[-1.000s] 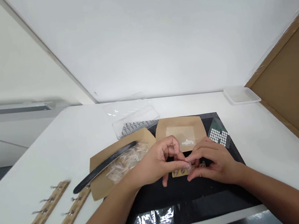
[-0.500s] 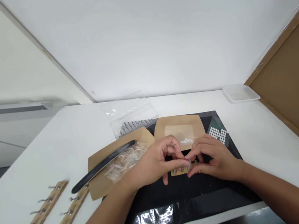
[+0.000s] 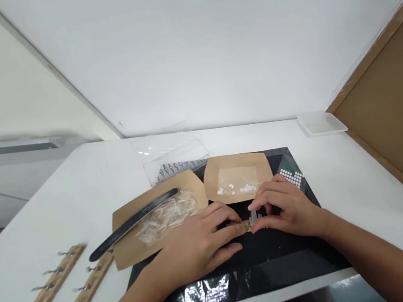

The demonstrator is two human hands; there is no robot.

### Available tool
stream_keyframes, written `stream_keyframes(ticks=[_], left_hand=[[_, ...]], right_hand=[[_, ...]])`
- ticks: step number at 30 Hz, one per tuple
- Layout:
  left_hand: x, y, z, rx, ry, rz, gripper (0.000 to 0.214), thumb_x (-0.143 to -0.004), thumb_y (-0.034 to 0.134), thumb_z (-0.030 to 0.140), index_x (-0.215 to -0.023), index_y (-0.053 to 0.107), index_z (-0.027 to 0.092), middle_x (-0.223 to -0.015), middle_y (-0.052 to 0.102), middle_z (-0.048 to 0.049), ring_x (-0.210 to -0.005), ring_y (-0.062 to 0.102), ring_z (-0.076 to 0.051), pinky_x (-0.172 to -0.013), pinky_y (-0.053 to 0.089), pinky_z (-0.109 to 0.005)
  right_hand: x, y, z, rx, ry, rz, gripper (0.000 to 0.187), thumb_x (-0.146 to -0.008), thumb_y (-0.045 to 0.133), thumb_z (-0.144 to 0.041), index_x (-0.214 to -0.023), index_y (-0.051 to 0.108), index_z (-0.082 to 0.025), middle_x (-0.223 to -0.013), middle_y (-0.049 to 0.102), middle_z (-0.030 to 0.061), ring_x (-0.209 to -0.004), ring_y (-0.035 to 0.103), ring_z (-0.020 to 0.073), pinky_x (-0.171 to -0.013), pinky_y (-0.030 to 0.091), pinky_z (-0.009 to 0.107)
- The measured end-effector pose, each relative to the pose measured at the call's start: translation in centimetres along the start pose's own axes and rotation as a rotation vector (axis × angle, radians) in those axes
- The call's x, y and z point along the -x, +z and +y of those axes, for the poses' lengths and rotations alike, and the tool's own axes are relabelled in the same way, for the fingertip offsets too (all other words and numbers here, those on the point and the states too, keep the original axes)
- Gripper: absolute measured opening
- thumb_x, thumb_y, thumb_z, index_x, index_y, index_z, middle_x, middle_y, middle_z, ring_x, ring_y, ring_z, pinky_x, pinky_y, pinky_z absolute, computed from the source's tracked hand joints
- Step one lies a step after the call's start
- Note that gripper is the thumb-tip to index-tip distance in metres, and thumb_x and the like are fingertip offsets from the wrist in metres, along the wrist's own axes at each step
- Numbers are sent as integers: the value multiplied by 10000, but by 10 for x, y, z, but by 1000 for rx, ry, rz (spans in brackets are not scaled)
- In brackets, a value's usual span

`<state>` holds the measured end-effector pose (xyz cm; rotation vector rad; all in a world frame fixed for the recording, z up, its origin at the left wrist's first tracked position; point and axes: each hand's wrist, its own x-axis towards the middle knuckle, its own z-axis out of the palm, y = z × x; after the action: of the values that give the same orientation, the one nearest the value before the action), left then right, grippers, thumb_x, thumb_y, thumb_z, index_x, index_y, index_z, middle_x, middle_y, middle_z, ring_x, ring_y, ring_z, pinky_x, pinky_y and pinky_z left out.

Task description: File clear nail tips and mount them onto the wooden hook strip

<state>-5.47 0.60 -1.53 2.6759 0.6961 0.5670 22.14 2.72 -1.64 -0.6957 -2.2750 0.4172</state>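
R hand [image 3: 290, 206] pinching clear piece [image 3: 253, 217] | L hand [image 3: 195, 245] half open, touching tan strip [image 3: 246, 225]

This looks like a small-parts assembly workstation in a plain white-walled room: a long white surface [image 3: 57, 209] carries a glossy black mat [image 3: 241, 284], brown kraft-paper trays [image 3: 234, 176] of tiny pieces, and tan wooden strips [image 3: 45, 290] set with metal clips.
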Motion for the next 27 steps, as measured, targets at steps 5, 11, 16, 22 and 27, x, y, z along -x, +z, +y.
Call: stream_keyframes(ticks=[5, 11, 16, 22, 27], left_hand=[[-2, 9, -6, 41, -23, 87, 176, -1020, 670, 201, -1184, 730, 217, -1090, 726, -79, -999, 664, -217, -854, 577, -339], [-3, 11, -5, 75, -41, 111, 115, -1025, 666, 213, -1077, 767, 230, -1016, 743, -61, -910, 692, -191, -781, 584, -306], [-4, 16, -6, 120, -47, 165, 114, -1021, 659, 158, -1046, 757, 210, -990, 763, -56, -876, 702, -179, -751, 592, -297], [-6, 21, -2, 208, -43, 250, 87, -999, 684, 114, -1021, 732, 183, -982, 778, -64, -891, 719, -173, -767, 607, -281], [-6, 23, -2, 273, -77, 267, 114, -1001, 679, 119, -1062, 731, 200, -966, 785, -61, -890, 728, -177, -780, 604, -290]], right_hand=[[-1, -2, 4, -7, 2, 10, 303, -956, 787, -497, -1043, 707, -218, -883, 760, -24, -640, 629, 100, -752, 412, 321], [-2, -4, 4, 21, 19, 4, 287, -949, 802, -479, -1063, 716, -230, -903, 775, -27, -700, 682, 109, -772, 434, 321], [-3, -5, 1, 12, 34, -28, 299, -945, 806, -480, -1087, 713, -234, -919, 779, -34, -731, 702, 106, -781, 426, 322], [-2, -3, -1, 19, 27, -44, 312, -936, 818, -470, -1101, 710, -228, -923, 776, -28, -745, 709, 111, -783, 418, 325], [-1, -1, -1, 31, 25, -48, 311, -939, 810, -485, -1099, 716, -235, -933, 781, -24, -760, 710, 117, -779, 420, 326]])
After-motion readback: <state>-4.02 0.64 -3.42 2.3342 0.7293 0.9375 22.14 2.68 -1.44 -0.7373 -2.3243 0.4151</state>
